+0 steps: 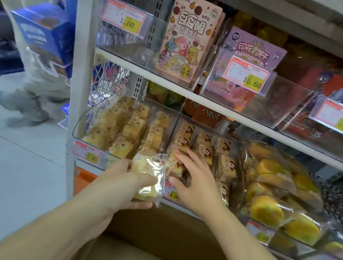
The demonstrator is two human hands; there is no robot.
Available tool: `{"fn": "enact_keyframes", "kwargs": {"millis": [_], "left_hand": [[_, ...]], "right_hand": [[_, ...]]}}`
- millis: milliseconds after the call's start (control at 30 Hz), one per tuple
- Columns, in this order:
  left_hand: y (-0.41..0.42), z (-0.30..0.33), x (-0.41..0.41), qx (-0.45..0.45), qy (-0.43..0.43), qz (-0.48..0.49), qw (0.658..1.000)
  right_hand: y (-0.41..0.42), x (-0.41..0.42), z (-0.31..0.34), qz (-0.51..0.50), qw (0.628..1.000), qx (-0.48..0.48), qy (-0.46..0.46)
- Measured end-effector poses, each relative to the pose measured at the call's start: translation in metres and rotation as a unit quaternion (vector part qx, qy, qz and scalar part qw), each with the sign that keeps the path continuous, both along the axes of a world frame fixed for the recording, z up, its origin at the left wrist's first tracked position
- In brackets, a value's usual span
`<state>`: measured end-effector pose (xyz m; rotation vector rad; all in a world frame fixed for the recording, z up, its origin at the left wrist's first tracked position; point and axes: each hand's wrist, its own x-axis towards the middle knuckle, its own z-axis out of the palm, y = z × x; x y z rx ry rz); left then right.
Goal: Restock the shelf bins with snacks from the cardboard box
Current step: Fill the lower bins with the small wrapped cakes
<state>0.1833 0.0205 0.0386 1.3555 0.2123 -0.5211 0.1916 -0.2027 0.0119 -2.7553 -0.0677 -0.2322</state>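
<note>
My left hand (118, 185) grips a clear-wrapped yellow cake packet (149, 175) just in front of the lower shelf. My right hand (195, 179) reaches over the front wall of the middle clear bin (239, 156), its fingers spread on the brown-and-yellow cake packets (204, 145) inside; whether it grips one is not visible. The left clear bin (76, 136) beside it holds several yellow cake packets (131, 128). The cardboard box (167, 237) lies below my forearms, its inside hidden.
Round yellow cakes in bags (273, 188) fill the bin to the right. The shelf above carries a pink cartoon box (187, 38), a purple biscuit pack (254, 52) and price tags. A person (24, 100) walks on the tiled floor at left, beside blue boxes (44, 33).
</note>
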Motion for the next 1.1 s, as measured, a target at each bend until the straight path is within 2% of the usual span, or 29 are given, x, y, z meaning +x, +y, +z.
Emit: {"fn": "enact_keyframes", "kwargs": {"millis": [133,267,367,467,533,633,733,833,1000,1100], "left_hand": [[0.001,0.002,-0.001,-0.019,0.012,-0.023,0.999],[0.010,0.003,-0.005,-0.026,-0.018,-0.049,0.998],[0.017,0.002,-0.004,-0.031,-0.037,-0.057,0.997],[0.023,0.005,-0.004,-0.021,-0.062,-0.106,0.992],[0.029,0.009,-0.004,-0.008,-0.066,-0.148,0.987],[0.043,0.013,-0.001,0.001,-0.071,-0.195,0.978],[0.052,0.013,0.000,-0.008,-0.067,-0.157,0.985],[0.054,0.013,-0.003,-0.012,-0.068,-0.127,0.989],[0.051,0.010,-0.001,0.014,-0.090,-0.105,0.990],[0.048,0.012,0.006,0.096,-0.147,-0.087,0.981]], "right_hand": [[0.003,-0.018,0.012,-0.004,0.999,0.034,0.008],[0.012,-0.042,0.029,0.015,0.996,0.081,-0.036],[0.026,-0.062,0.050,0.093,0.989,0.108,-0.033],[0.040,-0.069,0.063,0.158,0.984,0.081,0.019],[0.047,-0.066,0.065,0.147,0.987,0.066,0.027],[0.053,-0.063,0.066,0.108,0.992,0.065,-0.007],[0.059,-0.062,0.066,0.099,0.993,0.063,-0.032],[0.069,-0.061,0.064,0.128,0.989,0.071,-0.018],[0.083,-0.045,0.056,0.106,0.993,-0.001,-0.045],[0.084,-0.025,0.053,0.088,0.994,-0.002,-0.058]]}}
